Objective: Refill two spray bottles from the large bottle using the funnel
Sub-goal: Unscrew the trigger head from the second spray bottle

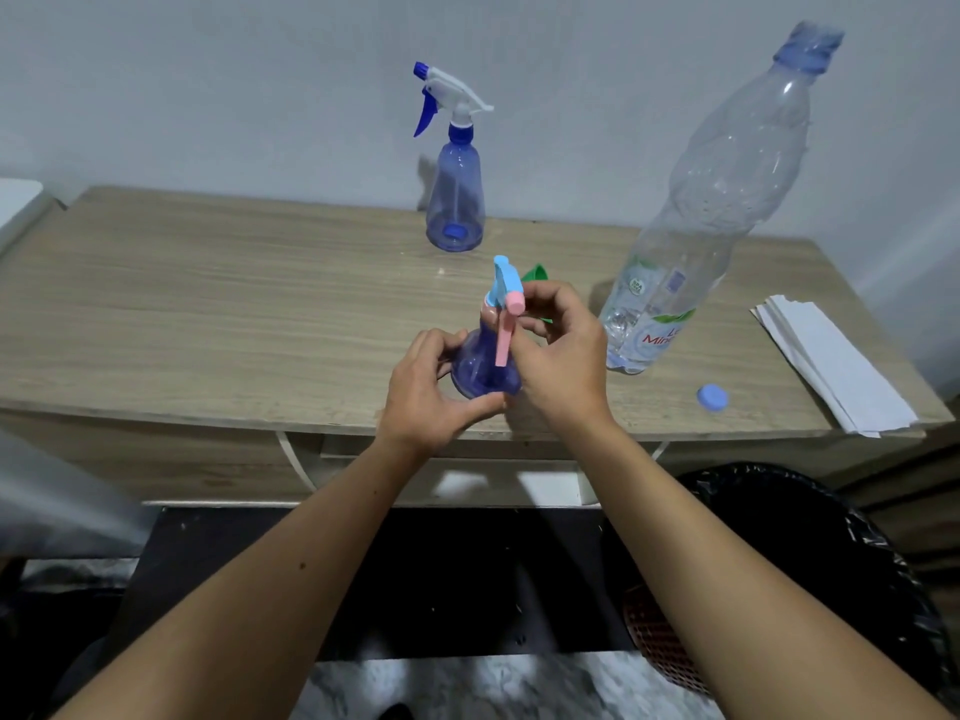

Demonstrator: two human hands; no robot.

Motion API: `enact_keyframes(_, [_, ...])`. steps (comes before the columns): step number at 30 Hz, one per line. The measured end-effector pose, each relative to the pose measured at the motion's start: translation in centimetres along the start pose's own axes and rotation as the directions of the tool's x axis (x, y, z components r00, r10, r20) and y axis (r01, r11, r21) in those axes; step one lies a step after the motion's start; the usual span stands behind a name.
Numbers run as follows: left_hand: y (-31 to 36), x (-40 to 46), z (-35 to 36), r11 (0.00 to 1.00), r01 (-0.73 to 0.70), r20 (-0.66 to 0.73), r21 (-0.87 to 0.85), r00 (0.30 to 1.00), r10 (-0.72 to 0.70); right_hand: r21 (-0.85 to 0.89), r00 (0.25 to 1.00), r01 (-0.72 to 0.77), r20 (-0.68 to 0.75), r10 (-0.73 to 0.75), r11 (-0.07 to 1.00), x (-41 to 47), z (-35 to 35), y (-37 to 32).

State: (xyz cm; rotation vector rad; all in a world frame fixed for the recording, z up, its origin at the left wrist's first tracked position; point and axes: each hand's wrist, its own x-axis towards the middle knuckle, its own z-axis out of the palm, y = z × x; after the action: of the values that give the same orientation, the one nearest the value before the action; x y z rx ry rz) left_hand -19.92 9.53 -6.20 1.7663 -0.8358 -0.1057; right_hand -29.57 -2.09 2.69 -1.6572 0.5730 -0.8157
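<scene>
A small blue spray bottle [480,363] with a light-blue and pink trigger head stands near the table's front edge. My left hand [428,389] grips its body from the left. My right hand [561,356] holds the trigger head at the neck, fingers curled round it. A second blue spray bottle [456,200] with a white and dark-blue head stands upright at the back. The large clear bottle [701,215] stands uncapped to the right, holding little water. A green funnel [537,275] lies behind my right hand, mostly hidden. The blue cap [712,397] lies on the table.
The wooden table [208,314] stands against a grey wall. A stack of white paper [831,356] lies at its right edge. A bin lined with a black bag [831,563] stands on the floor at the lower right.
</scene>
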Motion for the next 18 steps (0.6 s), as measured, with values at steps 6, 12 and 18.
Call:
enact_keyframes(6, [0.15,-0.13,-0.05,1.000,0.006,-0.003,-0.005,1.000,-0.006,-0.036,0.998,0.054,0.035,-0.053,0.998,-0.55,-0.52,0.01])
enact_keyframes(12, [-0.02,-0.06,0.04,1.000,0.003,-0.008,0.009,1.000,-0.003,-0.068,0.998,0.057,0.019,-0.056,0.996,0.04,0.08,-0.36])
enact_keyframes(18, [0.05,-0.09,0.17,1.000,0.001,-0.014,0.025,1.000,0.000,-0.080,0.995,0.097,0.037,-0.094,0.992,-0.36,-0.39,-0.14])
